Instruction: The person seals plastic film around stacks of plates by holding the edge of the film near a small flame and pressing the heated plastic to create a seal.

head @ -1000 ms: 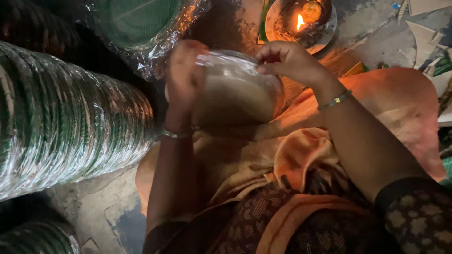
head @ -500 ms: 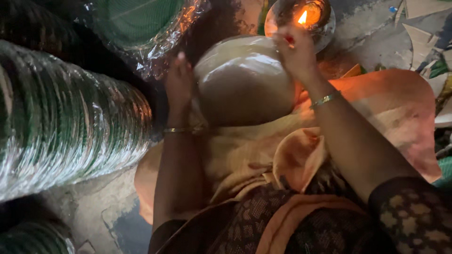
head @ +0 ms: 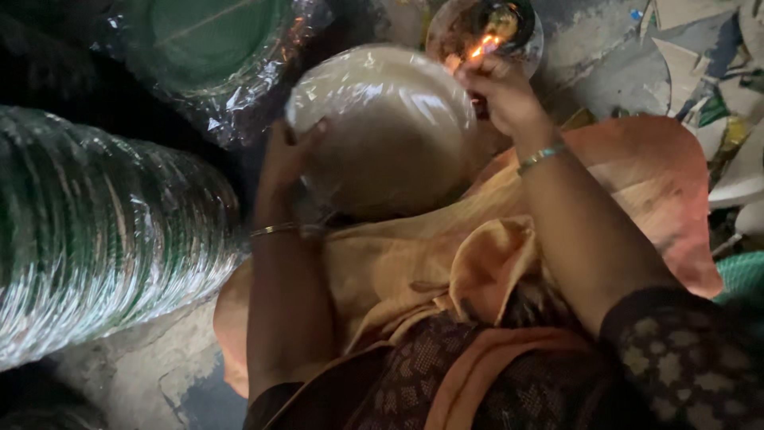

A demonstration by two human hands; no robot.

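Note:
A stack of round plates wrapped in clear plastic film (head: 382, 127) lies on my lap, its flat pale face turned up. My left hand (head: 290, 155) grips its left edge. My right hand (head: 501, 91) pinches the film at the stack's upper right edge, close to a small flame (head: 481, 48) burning in a round lamp dish (head: 485, 28). Both wrists wear thin bangles. Orange and cream cloth (head: 414, 255) covers my lap under the stack.
A long plastic-wrapped roll of green plates (head: 95, 239) lies at the left. Another wrapped green stack (head: 215, 48) sits at the top. Paper scraps and white pieces (head: 708, 87) litter the floor at the right.
The wrapped stack has tipped from on edge to flat face up. My right hand has carried its film edge up toward the flame.

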